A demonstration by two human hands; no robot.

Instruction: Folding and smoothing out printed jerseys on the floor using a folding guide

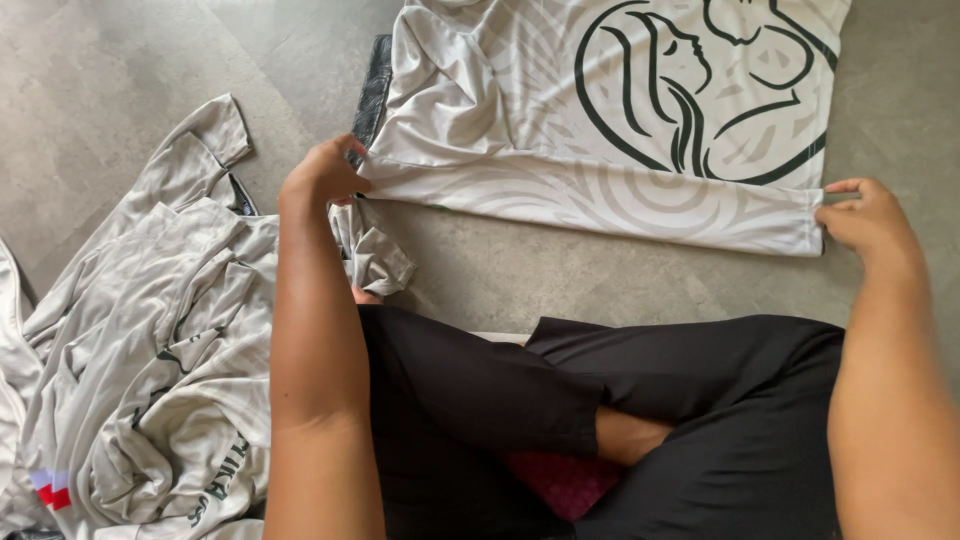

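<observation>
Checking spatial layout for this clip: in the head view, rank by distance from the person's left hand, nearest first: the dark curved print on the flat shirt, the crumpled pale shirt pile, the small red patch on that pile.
1. Crumpled pale shirt pile, lower left of the left hand.
2. Dark curved print, upper right, on the flat shirt.
3. Small red patch, bottom left corner.

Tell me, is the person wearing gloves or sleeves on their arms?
No. The left hand and right hand are bare, with no gloves, rings or watch. Both forearms are uncovered, no sleeves showing. Lower down are black shorts.
</observation>
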